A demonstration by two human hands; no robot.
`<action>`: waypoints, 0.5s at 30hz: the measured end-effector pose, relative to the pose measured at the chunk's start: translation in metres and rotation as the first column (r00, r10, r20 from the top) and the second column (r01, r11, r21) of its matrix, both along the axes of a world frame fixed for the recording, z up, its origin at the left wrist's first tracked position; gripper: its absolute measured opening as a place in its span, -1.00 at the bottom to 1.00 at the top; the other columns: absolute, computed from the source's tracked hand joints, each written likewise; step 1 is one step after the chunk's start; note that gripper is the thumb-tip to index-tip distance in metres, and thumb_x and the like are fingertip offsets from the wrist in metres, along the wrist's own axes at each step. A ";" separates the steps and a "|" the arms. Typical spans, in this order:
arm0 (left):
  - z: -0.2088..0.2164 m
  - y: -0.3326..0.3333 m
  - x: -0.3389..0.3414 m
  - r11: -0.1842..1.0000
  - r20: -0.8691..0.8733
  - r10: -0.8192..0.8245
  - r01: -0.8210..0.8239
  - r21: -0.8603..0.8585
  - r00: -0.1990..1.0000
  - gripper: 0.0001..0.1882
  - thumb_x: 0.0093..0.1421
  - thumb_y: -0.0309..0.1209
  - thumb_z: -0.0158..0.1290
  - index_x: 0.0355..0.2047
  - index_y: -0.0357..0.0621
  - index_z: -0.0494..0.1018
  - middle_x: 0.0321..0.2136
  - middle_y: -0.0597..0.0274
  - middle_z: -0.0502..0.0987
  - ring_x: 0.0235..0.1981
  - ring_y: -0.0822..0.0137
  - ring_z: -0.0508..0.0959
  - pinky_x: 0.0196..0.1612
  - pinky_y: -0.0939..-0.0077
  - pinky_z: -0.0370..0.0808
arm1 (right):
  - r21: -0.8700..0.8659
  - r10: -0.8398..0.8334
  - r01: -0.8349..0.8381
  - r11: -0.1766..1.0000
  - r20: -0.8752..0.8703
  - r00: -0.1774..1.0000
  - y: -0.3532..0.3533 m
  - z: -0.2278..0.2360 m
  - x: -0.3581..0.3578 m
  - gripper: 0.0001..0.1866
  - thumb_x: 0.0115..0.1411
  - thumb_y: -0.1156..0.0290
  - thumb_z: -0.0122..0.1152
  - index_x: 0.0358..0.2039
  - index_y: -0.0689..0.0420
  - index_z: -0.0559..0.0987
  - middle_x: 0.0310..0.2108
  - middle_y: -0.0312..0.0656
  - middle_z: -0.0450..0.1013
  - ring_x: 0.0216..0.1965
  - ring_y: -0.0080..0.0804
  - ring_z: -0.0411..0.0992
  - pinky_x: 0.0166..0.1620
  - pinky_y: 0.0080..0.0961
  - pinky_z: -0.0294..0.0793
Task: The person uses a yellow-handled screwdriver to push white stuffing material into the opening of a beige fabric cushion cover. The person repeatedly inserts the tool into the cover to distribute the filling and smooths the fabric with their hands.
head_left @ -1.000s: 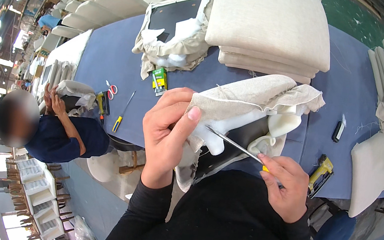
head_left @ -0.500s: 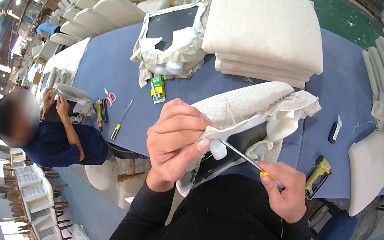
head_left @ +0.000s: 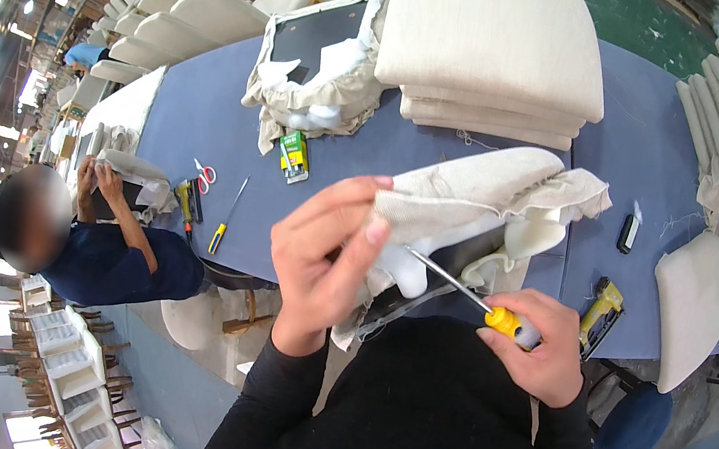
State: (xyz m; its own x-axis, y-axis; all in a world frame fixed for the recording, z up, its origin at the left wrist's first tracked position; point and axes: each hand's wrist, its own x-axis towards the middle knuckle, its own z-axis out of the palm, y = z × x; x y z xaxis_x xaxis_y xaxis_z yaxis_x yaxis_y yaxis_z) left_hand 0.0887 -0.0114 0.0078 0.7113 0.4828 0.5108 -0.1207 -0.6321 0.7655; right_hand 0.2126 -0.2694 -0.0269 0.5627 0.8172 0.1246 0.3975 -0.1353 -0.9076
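Note:
My left hand (head_left: 327, 252) pinches the edge of the beige fabric cover on a chair cushion (head_left: 470, 181) tilted up in front of me. White padding (head_left: 411, 270) bulges out beneath that edge, and part of the dark backing board (head_left: 423, 299) shows below. In my right hand (head_left: 542, 347) is a screwdriver (head_left: 504, 321) with a yellow and grey handle. Its metal shaft points left, with the tip at the padding just under the lifted fabric; whether the tip touches is hard to see. The cushion's far right end has loose gathered fabric.
On the blue table lie a stack of beige cushions (head_left: 495, 49), an unfinished cushion (head_left: 315, 58), a green-yellow box (head_left: 293, 158), another screwdriver (head_left: 227, 218), scissors (head_left: 206, 173), a staple gun (head_left: 601, 314) and a cutter (head_left: 629, 232). A co-worker (head_left: 111, 251) handles a cushion at the left.
My left hand has shifted slightly left, lifting the fabric edge and exposing more padding. My right hand's grip has changed, so more of the screwdriver handle shows.

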 end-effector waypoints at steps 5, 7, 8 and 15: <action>-0.005 0.004 0.005 0.985 0.015 0.128 -0.125 -0.120 0.992 -0.81 0.38 -0.47 0.25 -0.25 -0.45 0.67 -0.14 -0.06 0.73 0.01 0.13 0.72 0.10 0.31 0.56 | 0.012 -0.098 0.098 0.995 0.146 0.984 -0.017 -0.012 -0.008 -0.64 0.21 0.45 0.48 0.03 0.13 0.74 -0.25 -0.05 0.68 -0.28 -0.10 0.67 -0.18 -0.40 0.60; -0.007 0.005 0.003 0.981 0.010 0.130 -0.127 -0.147 0.992 -0.79 0.38 -0.45 0.25 -0.25 -0.46 0.66 -0.15 -0.06 0.72 0.01 0.12 0.72 0.10 0.31 0.54 | 0.065 -0.131 0.122 0.990 0.172 0.976 -0.020 -0.015 -0.013 -0.64 0.19 0.46 0.49 0.03 0.11 0.75 -0.27 -0.09 0.67 -0.31 -0.13 0.65 -0.22 -0.39 0.60; -0.007 0.005 0.003 0.976 0.000 0.154 -0.152 -0.156 0.988 -0.78 0.39 -0.45 0.25 -0.26 -0.46 0.66 -0.15 -0.06 0.72 0.00 0.13 0.72 0.10 0.32 0.54 | 0.041 -0.116 0.111 0.993 0.178 0.977 -0.019 -0.013 -0.014 -0.65 0.20 0.47 0.47 0.02 0.15 0.75 -0.27 -0.06 0.67 -0.30 -0.12 0.65 -0.22 -0.39 0.60; -0.007 0.004 -0.003 0.963 -0.034 0.201 -0.203 -0.179 0.979 -0.78 0.38 -0.44 0.25 -0.24 -0.45 0.67 -0.13 -0.09 0.72 -0.07 0.18 0.69 0.06 0.36 0.53 | -0.018 -0.108 0.116 0.993 0.249 0.962 -0.009 -0.005 -0.015 -0.69 0.22 0.51 0.44 -0.01 0.23 0.75 -0.27 -0.02 0.66 -0.29 -0.09 0.66 -0.22 -0.38 0.60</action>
State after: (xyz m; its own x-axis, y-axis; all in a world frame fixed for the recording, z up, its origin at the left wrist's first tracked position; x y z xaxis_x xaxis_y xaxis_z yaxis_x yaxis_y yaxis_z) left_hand 0.0859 -0.0076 0.0013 0.5963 0.7007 0.3917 0.0077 -0.4930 0.8700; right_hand 0.1971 -0.2782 -0.0318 0.6055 0.7568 0.2461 0.5897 -0.2190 -0.7774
